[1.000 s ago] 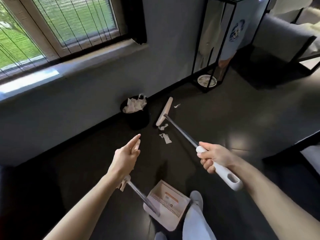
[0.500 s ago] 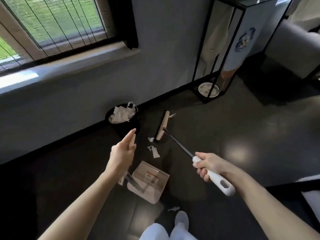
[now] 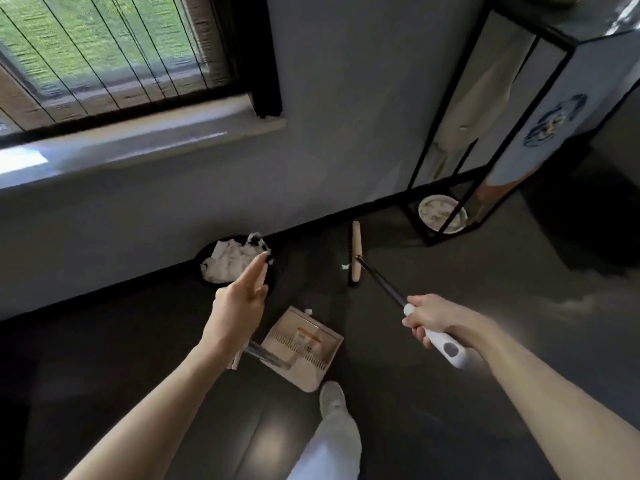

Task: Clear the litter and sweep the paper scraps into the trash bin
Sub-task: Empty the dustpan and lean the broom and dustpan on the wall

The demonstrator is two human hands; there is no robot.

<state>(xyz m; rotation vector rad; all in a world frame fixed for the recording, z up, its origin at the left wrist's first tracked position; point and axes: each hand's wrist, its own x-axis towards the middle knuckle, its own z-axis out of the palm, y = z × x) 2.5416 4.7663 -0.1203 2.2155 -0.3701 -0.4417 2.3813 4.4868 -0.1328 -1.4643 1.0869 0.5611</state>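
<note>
Broom head (image 3: 356,254) has swung far right to the wall, beside a stray paper scrap (image 3: 345,267). Right hand (image 3: 424,320) clenches its handle. Left hand (image 3: 239,303) hovers over the dustpan (image 3: 304,344), grip hidden. Trash bin (image 3: 198,259) sits just beyond.

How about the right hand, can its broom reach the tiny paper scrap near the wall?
Probably yes. The right hand grips the broom, whose head lies right beside the paper scrap on open floor. Nothing sits between them; the dustpan stands nearer the person.
</note>
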